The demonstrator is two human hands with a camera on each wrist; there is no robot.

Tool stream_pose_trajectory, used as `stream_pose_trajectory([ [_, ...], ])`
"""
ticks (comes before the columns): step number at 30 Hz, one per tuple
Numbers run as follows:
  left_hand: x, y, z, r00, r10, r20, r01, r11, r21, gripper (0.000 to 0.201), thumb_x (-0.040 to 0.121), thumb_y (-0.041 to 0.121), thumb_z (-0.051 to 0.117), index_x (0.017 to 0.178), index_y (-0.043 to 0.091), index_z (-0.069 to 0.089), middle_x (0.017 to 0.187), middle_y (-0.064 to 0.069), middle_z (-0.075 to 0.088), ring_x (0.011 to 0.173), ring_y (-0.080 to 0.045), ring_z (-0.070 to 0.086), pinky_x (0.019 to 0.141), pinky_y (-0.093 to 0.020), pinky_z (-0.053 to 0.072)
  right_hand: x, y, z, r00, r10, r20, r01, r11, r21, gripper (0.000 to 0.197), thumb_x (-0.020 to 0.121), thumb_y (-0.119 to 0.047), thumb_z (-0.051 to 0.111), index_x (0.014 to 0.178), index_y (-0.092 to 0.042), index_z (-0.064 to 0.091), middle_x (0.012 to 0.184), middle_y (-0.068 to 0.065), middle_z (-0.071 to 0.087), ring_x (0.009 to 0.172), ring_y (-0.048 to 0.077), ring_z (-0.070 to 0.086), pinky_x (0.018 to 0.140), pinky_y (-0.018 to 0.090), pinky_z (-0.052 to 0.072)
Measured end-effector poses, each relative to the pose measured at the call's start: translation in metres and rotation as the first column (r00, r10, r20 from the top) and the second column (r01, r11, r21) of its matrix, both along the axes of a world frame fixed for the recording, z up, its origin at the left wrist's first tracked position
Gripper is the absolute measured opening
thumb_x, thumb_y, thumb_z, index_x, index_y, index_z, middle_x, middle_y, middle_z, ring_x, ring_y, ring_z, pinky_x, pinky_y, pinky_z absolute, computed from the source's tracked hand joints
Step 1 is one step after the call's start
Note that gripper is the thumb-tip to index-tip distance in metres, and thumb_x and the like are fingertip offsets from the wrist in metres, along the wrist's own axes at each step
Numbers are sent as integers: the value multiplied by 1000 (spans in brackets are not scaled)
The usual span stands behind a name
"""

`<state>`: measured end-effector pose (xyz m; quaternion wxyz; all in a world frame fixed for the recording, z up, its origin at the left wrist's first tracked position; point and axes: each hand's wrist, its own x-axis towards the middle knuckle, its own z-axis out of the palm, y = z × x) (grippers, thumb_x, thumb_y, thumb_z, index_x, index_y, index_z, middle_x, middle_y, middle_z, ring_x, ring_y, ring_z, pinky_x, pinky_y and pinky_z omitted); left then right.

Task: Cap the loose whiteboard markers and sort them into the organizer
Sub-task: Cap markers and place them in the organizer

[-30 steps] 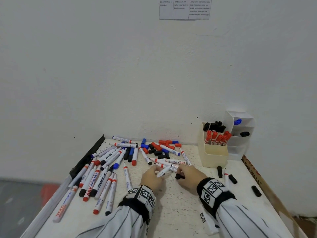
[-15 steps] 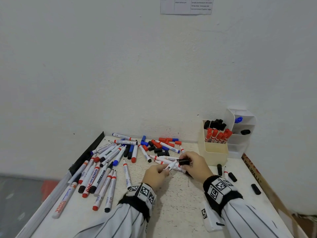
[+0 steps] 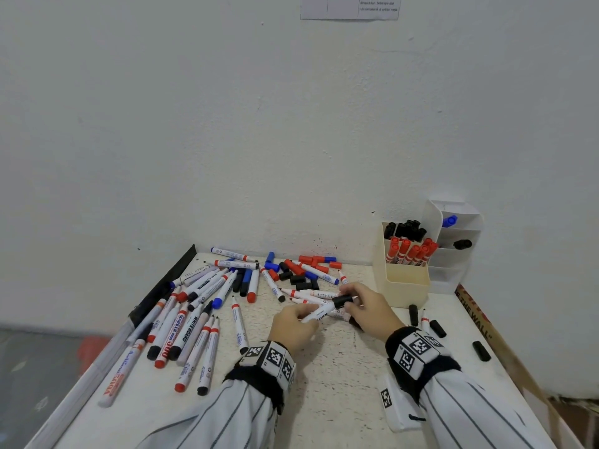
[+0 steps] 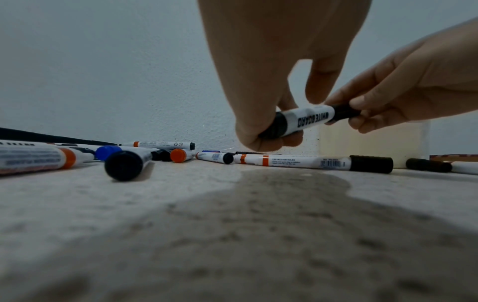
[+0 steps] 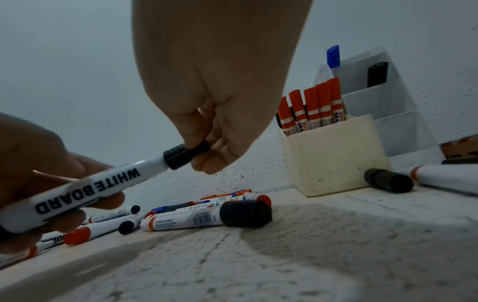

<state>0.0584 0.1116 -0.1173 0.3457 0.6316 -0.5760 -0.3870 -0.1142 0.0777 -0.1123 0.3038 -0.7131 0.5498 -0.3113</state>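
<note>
Here, left hand (image 3: 293,322) gripping marker (image 3: 319,312) barrel, right hand (image 3: 369,307) pinching black cap (image 3: 342,300), both raised.

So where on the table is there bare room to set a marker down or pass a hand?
Bare tabletop lies near the front edge, between the two sleeves and ahead of the left hand. A thinner strip runs right of the right hand, dotted with loose black caps. It is crowded at the marker pile on the left and the loose caps by the wall.

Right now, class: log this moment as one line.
left hand: holds white marker barrel | right hand: pinches black ribbed cap on it | step: capping
</note>
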Motion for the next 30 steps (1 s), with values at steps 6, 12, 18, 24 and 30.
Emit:
stream_pose_trajectory([
  [6,-2,2,2,998,-59,-25,60,998,30,37,91,9,51,127,17,57,115,0,63,96,-16,61,84,-25,51,-1,-4,0,998,-61,27,62,997,-48,33,89,5,48,96,-24,59,110,2,55,87,5,50,74,6,36],
  [12,-8,2,6,993,-85,-83,91,994,66,37,96,9,40,129,16,56,95,1,61,63,-8,49,54,-15,39,1,-5,-1,990,-117,80,118,993,-10,37,90,7,43,114,-16,59,112,3,57,96,15,51,82,19,37],
  [18,-7,3,3,998,-70,-8,70,998,1,33,94,13,49,125,18,58,106,3,59,91,-10,52,85,-24,44,-3,-5,-2,988,-99,119,97,995,28,34,91,3,46,113,-19,60,110,10,61,90,20,56,81,21,43],
  [24,-5,4,1,1000,-27,4,27,997,-76,29,87,5,59,114,16,61,104,5,57,92,-7,50,83,-18,40,-7,-4,1,982,-79,169,76,997,23,27,90,0,51,108,-18,61,102,5,61,84,14,56,83,26,48],
  [30,-4,4,1,1000,-3,-14,1,992,-128,33,72,-2,71,86,25,60,93,7,58,90,-9,52,77,-22,42,-5,-2,4,973,-75,221,53,993,104,23,93,-2,47,102,-20,59,94,4,59,75,13,58,83,30,52],
])
